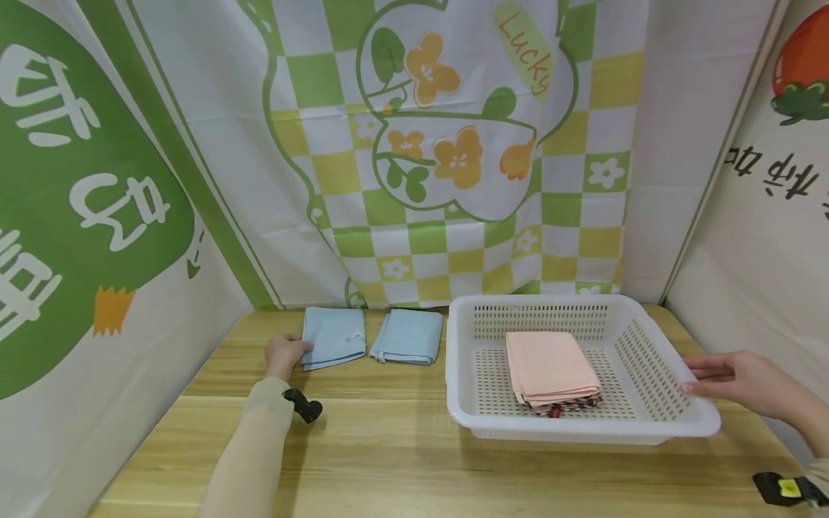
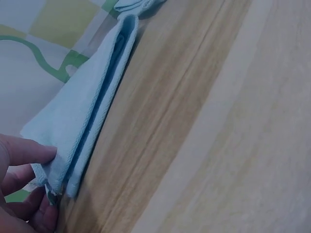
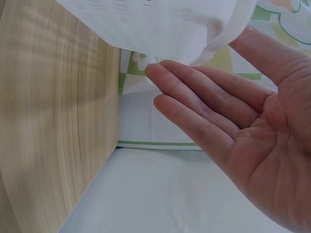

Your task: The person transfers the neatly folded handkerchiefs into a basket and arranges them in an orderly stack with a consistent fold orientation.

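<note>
From where I stand, the left arm in its pale sleeve [image 1: 249,453] stretches over the worktop [image 1: 369,467] towards 1 o'clock, and the left hand [image 1: 285,354] pinches a folded blue cloth [image 1: 333,334] at its 8 o'clock edge, one digit on top, others curled under. A second blue cloth [image 1: 409,334] lies just beside it, at 3 o'clock. Further round, towards 4 o'clock, sits a white basket [image 1: 550,424] holding a folded pink cloth [image 1: 550,363] over a patterned one. The right hand [image 1: 745,378] points towards 9 o'clock, fingers long and straight, meeting the basket's 3 o'clock rim; how firmly it presses I can't tell.
</note>
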`<state>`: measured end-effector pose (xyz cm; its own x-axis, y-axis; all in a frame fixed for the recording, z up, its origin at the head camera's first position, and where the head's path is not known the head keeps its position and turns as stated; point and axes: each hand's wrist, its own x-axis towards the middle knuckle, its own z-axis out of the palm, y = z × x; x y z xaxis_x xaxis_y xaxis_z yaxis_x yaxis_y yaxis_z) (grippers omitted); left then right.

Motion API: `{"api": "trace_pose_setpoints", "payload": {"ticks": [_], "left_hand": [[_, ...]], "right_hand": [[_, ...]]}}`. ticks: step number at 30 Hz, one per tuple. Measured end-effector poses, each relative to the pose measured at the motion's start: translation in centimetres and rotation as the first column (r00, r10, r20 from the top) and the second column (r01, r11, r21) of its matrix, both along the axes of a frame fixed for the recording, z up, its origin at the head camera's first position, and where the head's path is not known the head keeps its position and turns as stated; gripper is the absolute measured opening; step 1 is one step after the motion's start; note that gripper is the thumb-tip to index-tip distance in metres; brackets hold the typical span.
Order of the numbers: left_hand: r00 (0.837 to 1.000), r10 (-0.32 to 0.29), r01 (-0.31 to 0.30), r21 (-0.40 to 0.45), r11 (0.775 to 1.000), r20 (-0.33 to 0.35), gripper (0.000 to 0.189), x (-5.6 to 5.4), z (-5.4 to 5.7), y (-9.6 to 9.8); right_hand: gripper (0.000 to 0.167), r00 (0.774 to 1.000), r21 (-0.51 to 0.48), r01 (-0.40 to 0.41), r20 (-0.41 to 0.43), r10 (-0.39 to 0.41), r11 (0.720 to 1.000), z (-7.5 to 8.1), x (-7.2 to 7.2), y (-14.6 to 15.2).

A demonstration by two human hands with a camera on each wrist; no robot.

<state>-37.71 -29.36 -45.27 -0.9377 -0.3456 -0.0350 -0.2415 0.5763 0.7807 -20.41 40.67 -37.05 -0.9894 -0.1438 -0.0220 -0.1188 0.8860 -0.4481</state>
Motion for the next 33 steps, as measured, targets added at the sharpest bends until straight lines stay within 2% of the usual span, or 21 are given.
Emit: {"api": "trace_pose_setpoints", "payload": {"ticks": [7,11,21,33], "left_hand": [[0.999,-0.031,0.031,0.006,0.999,0.022,0.043,-0.23,0.48,-0.18],[0.998,-0.055,0.054,0.054,0.997,0.029,0.046,-0.36,0.51,-0.36],[0.998,-0.063,0.062,0.115,0.991,0.006,0.035,-0.22,0.22,-0.64],[0.996,-0.088,0.088,0.004,0.996,-0.012,0.036,-0.4,0.13,-0.47]], "right_hand": [[0.061,1.0,-0.003,-0.008,0.006,0.008,1.0,0.08,-0.07,0.02],[0.061,1.0,0.01,-0.005,-0.002,0.005,1.0,0.14,-0.07,0.01],[0.059,1.0,-0.003,-0.005,0.006,0.005,1.0,0.42,0.1,-0.32],[0.06,1.0,0.007,0.003,0.001,-0.003,1.0,0.3,0.03,-0.21]]}}
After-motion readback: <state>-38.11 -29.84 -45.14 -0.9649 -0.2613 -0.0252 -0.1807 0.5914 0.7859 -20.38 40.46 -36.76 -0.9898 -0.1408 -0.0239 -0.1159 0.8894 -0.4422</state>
